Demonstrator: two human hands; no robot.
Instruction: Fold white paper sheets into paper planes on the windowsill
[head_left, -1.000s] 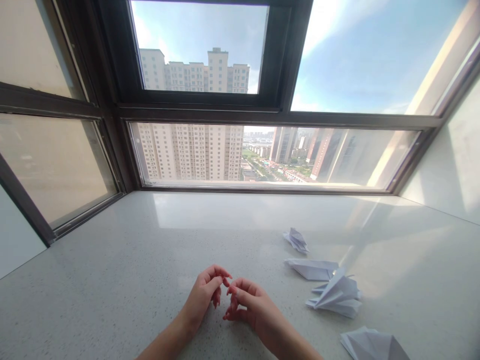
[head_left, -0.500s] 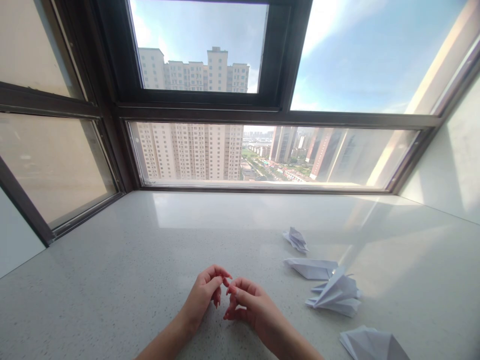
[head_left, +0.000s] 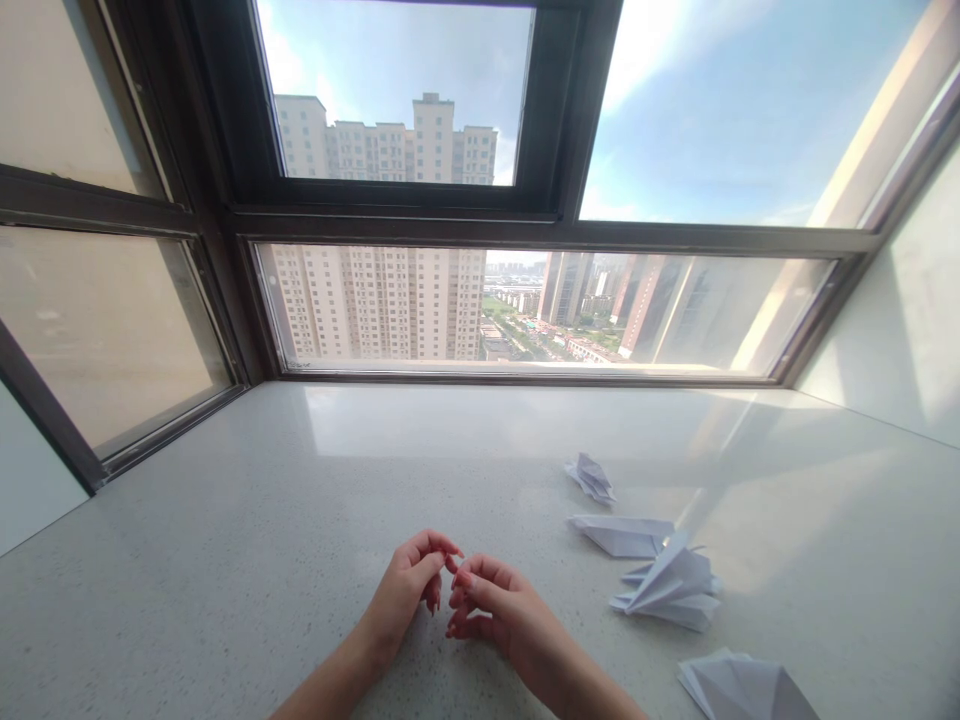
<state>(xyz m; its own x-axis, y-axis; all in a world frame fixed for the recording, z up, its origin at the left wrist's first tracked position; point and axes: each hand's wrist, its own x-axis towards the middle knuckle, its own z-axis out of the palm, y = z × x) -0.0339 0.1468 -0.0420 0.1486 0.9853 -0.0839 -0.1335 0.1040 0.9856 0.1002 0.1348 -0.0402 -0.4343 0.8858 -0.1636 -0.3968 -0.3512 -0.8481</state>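
My left hand [head_left: 409,590] and my right hand [head_left: 499,612] rest close together on the speckled stone sill [head_left: 247,540] near its front edge. The fingers of both are curled and their tips nearly touch. I see nothing held in either hand. To the right lie several folded white paper pieces: a small one [head_left: 592,478] farthest back, a flat pointed one [head_left: 626,535], a fanned one [head_left: 671,585] and a larger one [head_left: 742,688] at the bottom edge. My right hand is nearest the flat pointed piece, a short gap away.
A dark-framed window [head_left: 555,235] runs along the back of the sill, with tall buildings beyond the glass. A side window pane [head_left: 112,320] closes the left, and a white wall [head_left: 900,310] the right.
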